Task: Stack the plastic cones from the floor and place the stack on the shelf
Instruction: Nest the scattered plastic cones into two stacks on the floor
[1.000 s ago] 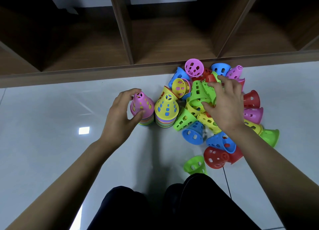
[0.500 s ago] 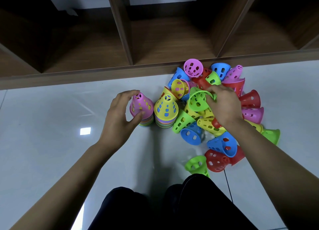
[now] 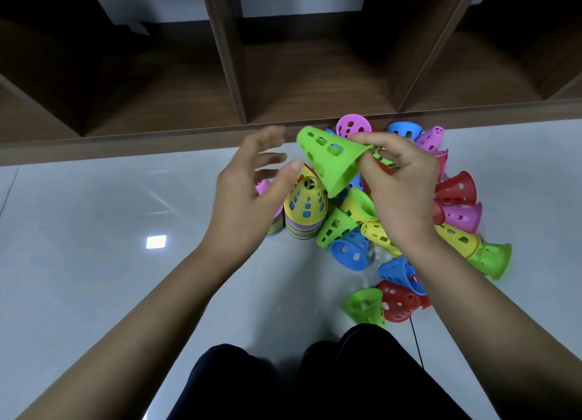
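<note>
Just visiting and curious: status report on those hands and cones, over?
Right grip pinches green cone by its rim. Left grip open beside it. Yellow-topped stack upright on floor. Nothing blocks it.

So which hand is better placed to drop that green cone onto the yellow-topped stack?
Probably the right hand: it pinches the green cone by its rim, close to the yellow-topped stack. The left hand is open beside the cone's tip, holding nothing.
</note>
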